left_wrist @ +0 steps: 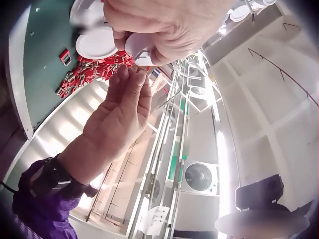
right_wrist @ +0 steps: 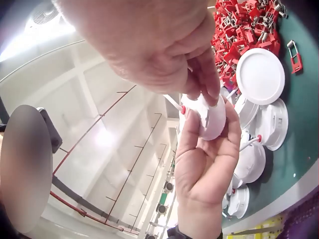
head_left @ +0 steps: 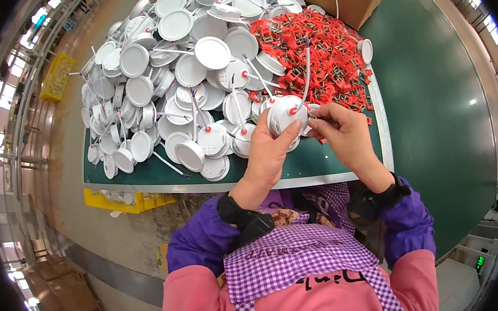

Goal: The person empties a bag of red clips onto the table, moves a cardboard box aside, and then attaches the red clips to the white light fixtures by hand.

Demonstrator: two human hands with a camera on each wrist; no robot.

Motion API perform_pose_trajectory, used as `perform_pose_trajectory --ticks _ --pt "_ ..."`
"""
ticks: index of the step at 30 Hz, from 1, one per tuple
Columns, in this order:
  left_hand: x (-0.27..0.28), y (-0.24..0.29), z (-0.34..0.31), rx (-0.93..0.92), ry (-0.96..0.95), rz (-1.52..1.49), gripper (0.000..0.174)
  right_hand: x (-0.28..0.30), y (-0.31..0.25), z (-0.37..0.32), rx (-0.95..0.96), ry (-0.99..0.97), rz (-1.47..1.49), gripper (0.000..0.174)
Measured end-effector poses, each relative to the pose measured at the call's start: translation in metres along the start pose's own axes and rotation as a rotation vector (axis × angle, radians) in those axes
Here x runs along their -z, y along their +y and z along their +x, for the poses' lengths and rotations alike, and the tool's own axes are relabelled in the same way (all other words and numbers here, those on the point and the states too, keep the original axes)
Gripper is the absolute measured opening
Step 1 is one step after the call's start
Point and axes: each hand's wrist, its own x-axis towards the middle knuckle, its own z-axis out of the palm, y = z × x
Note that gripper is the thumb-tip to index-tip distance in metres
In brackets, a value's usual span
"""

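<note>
My left hand (head_left: pixel 268 155) holds a round white downlight (head_left: pixel 283 116) near the front edge of the table, thumb on its back and fingers around its rim. A white cable (head_left: pixel 308 69) with a red grommet rises from that back. At the light's right side my right hand (head_left: pixel 346 137) pinches a small spring clip, mostly hidden by the fingertips. In the right wrist view the right fingertips meet the back of the downlight (right_wrist: pixel 213 122), close to the left thumb. A trace of red shows by the right fingertips in the left wrist view.
A large heap of white downlights (head_left: pixel 175 24) covers the table's left and middle. Beside it lies a pile of red spring clips (head_left: pixel 326 56), with a cardboard box (head_left: pixel 360 3) behind. A yellow crate (head_left: pixel 141 202) stands below the front edge; green tabletop (head_left: pixel 424 83) extends to the right.
</note>
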Motion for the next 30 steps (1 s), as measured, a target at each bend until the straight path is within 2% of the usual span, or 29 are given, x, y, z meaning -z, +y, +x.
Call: perform_pose_trajectory --ticks 7,11,14,17,18,24,26,27,28,29,30 --pt "0.002 0.004 0.001 -0.057 -0.043 0.088 0.036 -0.001 -0.007 0.000 -0.057 0.027 0.036 0.008" --pt "0.003 0.005 -0.002 -0.089 -0.054 0.094 0.036 -0.004 -0.001 0.001 -0.025 0.037 0.069 0.007" --pt "0.003 0.009 -0.006 -0.081 -0.064 0.122 0.036 -0.001 -0.001 0.001 -0.071 -0.015 0.042 0.015" --pt "0.004 0.014 -0.009 -0.058 -0.084 0.078 0.037 -0.003 -0.003 -0.004 0.018 0.049 0.089 0.041" --pt "0.005 0.018 -0.012 -0.043 -0.092 0.093 0.037 -0.002 -0.002 -0.006 0.015 0.016 0.176 0.045" --pt "0.018 0.028 -0.026 0.032 -0.116 0.164 0.040 -0.012 0.005 -0.015 -0.071 -0.091 0.242 0.042" --pt "0.019 0.033 -0.029 0.125 -0.086 0.132 0.042 -0.012 0.011 -0.018 -0.082 -0.080 0.166 0.047" --pt "0.018 0.037 -0.027 0.216 -0.108 0.102 0.042 -0.008 0.016 -0.016 -0.061 -0.130 0.186 0.049" --pt "0.019 0.041 -0.026 0.218 -0.103 0.104 0.042 -0.001 0.020 -0.013 -0.040 -0.184 0.204 0.051" --pt "0.021 0.046 -0.023 0.188 -0.135 0.231 0.041 0.012 0.015 -0.012 -0.081 -0.236 0.126 0.049" --pt "0.023 0.051 -0.021 0.155 -0.165 0.357 0.040 0.022 0.011 -0.011 -0.096 -0.187 0.018 0.036"
